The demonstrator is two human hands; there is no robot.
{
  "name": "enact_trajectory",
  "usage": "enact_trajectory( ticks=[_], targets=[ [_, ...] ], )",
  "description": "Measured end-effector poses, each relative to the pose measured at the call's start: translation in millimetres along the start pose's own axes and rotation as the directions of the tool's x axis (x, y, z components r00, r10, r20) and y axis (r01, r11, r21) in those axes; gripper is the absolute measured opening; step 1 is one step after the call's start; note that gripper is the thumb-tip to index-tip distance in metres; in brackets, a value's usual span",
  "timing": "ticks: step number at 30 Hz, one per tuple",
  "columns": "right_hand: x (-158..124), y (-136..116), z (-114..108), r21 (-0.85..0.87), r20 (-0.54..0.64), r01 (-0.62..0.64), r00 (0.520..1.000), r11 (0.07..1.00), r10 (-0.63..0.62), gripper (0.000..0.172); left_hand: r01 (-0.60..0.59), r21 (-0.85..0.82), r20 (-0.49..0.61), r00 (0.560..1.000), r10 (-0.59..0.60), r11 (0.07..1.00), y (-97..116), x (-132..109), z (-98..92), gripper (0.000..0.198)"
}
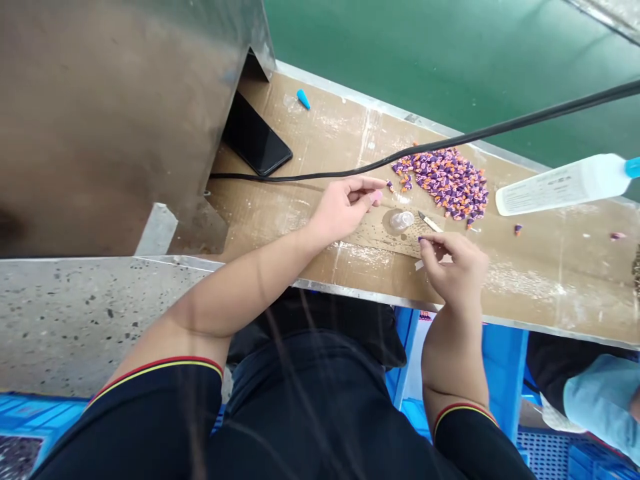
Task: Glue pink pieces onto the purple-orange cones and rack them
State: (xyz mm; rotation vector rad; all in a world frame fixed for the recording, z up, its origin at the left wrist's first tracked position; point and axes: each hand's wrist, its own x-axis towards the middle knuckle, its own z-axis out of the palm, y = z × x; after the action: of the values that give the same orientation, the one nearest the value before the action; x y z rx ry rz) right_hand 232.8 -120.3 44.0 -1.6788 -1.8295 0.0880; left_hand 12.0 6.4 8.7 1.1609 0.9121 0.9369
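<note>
My right fingers (434, 244) pinched a light, probably slippery bead (421, 239) by its sides; whether my left fingers (367, 182) gripped, I couldn't tell.

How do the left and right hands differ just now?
The left hand reaches to the near edge of the purple-and-orange pile, forefinger stretched out and thumb apart from it. The right hand sits nearer the bench edge, clear of the pile. The right hand's fingers curl in and pinch a small purple piece; the left hand grips nothing that I can see. Both are low over the cardboard-covered bench.
</note>
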Motion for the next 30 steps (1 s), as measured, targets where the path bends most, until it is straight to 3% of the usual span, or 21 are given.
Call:
enact_trajectory(
  ticks=[6,10,13,17,22,30],
  targets=[
    [-10.6,20.5,12.8,-0.02,0.096,-0.07,0.993,0.997,0.072,0.013,0.042,-0.08,0.024,0.999,-0.04,0.996,2.9,-3.2,3.8,0.017],
    [-3.2,16.3,4.2,0.008,0.006,-0.13,0.991,0.991,0.13,0.011,0.032,-0.108,0.048,0.998,-0.027,0.994,0.5,-3.3,4.6,0.017],
    [7.3,2.5,5.9,0.171,-0.101,-0.171,0.977,0.97,0.19,0.008,0.015,-0.127,0.074,0.997,-0.006,0.992,-2.4,-4.3,5.1,0.018],
    [18.6,-23.7,30.4,0.388,-0.227,-0.095,0.954,0.917,0.195,0.009,0.088,-0.228,0.107,0.992,-0.065,0.97,-1.2,-10.1,7.0,0.02],
    [21.1,-42.6,64.5,0.333,-0.366,0.013,0.923,0.943,0.117,0.008,0.131,-0.275,0.141,0.986,-0.094,0.953,5.9,-17.4,8.8,0.043],
    [16.8,-43.6,67.3,0.342,-0.354,0.027,0.93,0.939,0.102,0.011,0.086,-0.302,0.134,0.99,-0.046,0.949,8.6,-23.6,9.5,0.049]
  ],
)
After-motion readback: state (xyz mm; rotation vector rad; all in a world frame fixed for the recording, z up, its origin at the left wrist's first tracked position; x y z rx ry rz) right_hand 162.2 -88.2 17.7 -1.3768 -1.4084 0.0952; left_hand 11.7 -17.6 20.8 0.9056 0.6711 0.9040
